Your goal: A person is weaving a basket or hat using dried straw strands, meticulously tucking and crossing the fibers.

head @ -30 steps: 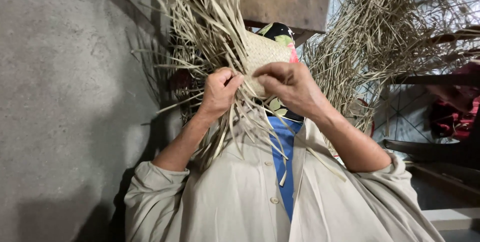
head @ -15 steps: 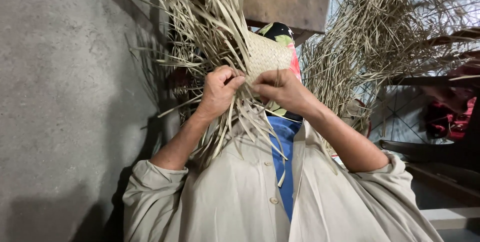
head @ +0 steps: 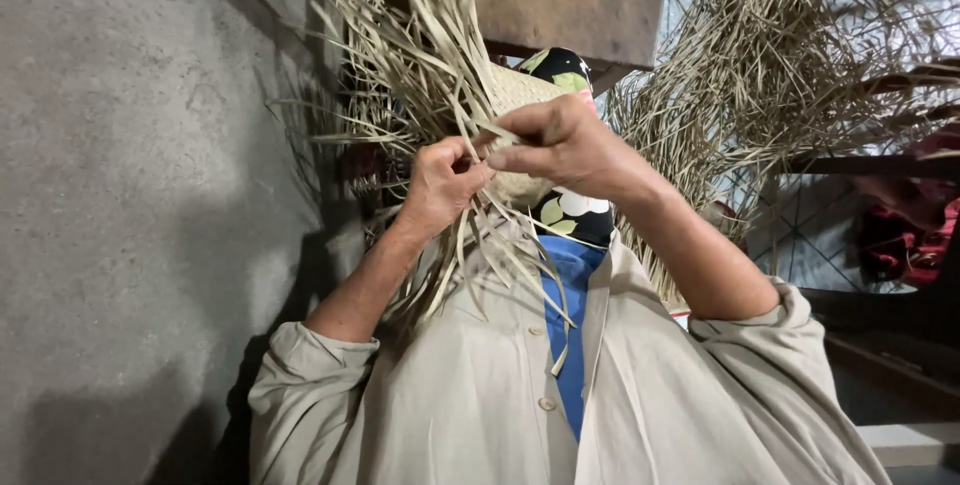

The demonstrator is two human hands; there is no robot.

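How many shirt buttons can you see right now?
2, both on the beige shirt: one button beside the blue undershirt, another button below it. Straw strips may hide others higher up.

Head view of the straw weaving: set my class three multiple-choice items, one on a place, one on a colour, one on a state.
1. Where is the big pile of loose straw?
A. upper right, behind the right hand
B. on the grey floor at left
C. on the person's sleeve

2. What colour is the garment under the open beige shirt?
A. red
B. blue
C. green

3. How do the hands stand on the weaving?
A. both hang clear of it
B. only the left touches it
C. both pinch its strips

Answers:
1 A: the pile fills the upper right, beyond the right hand.
2 B: a blue strip shows between the shirt's edges.
3 C: the left hand and the right hand close their fingers on strips at the woven edge.
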